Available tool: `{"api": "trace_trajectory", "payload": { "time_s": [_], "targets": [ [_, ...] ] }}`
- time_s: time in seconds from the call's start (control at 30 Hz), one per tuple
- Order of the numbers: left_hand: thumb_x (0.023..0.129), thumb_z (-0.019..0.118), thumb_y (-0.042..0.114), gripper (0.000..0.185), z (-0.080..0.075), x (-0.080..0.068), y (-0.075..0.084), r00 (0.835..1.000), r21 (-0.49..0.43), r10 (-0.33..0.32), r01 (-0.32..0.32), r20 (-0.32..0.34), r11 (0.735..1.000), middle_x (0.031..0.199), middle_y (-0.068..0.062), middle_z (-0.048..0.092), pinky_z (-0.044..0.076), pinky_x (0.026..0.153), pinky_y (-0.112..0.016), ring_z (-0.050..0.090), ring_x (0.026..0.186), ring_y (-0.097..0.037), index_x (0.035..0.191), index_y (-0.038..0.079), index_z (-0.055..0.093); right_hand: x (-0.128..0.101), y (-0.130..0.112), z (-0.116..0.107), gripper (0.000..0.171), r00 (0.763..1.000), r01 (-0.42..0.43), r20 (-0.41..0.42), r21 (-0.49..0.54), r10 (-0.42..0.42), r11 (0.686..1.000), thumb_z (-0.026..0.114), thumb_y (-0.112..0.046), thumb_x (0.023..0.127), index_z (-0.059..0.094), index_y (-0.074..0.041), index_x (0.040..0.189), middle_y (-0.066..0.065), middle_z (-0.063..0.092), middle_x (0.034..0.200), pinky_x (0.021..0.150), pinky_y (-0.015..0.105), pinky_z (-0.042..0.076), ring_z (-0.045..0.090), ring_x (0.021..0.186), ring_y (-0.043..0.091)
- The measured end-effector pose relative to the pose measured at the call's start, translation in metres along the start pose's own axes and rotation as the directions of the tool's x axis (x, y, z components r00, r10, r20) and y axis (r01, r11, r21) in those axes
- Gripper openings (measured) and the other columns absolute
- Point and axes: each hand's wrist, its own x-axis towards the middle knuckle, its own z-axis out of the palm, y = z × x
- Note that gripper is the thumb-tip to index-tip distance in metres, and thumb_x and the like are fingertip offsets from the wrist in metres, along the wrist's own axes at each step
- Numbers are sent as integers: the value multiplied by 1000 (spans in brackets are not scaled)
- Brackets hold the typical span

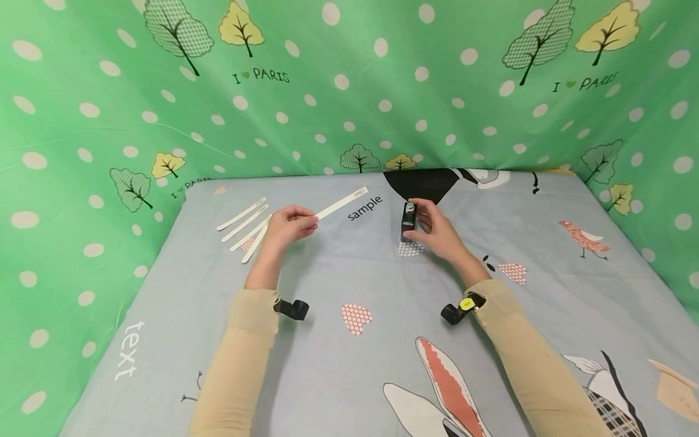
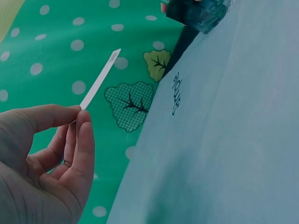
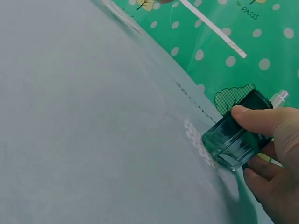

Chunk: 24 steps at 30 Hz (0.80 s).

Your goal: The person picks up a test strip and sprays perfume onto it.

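Left hand [image 1: 286, 227] pinching paper strip [image 1: 341, 203], right hand [image 1: 437, 233] gripping perfume bottle [image 1: 408, 222]

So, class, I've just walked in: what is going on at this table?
A person sits at a cloth-covered table. The left hand pinches one end of a white paper strip, holding it raised. The right hand grips a small dark glass bottle with a spray nozzle, standing on the cloth. A few more white strips lie beside the left hand.
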Motion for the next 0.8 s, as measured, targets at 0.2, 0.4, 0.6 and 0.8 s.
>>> {"api": "trace_trajectory", "payload": {
  "time_s": [0.2,0.4,0.6,0.8],
  "targets": [
    [92,68,6,17,2,0,3,1000,6,-9,9,8,1000,81,5,65,60,74,-15,66,74,-3,107,-1,63,-11,-25,2,69,997,32,-63,-25,-34,999,68,1,91,29,3,148,34,47,138,114,60,39,47,130,48],
    [92,68,7,21,1,0,7,1000,22,8,-8,3,1000,79,6,64,59,73,-15,66,73,-3,110,-3,62,-18,-37,2,71,992,86,-90,-43,-90,995,67,1,92,26,1,150,36,49,131,103,62,49,52,121,48],
    [92,69,8,21,2,2,10,1000,22,11,-11,9,1000,79,6,65,60,75,-16,67,74,-3,109,-2,63,-16,-27,0,77,974,180,-125,-85,-190,980,70,1,90,29,-9,154,32,54,125,97,57,54,61,115,46],
    [92,68,6,19,5,2,14,1000,15,18,-18,9,1000,81,4,64,60,73,-16,67,73,-4,108,-3,63,-14,-14,-4,76,963,188,-147,-235,-226,954,73,-12,91,35,-28,154,21,53,135,94,54,58,64,113,41]
  ]
}}
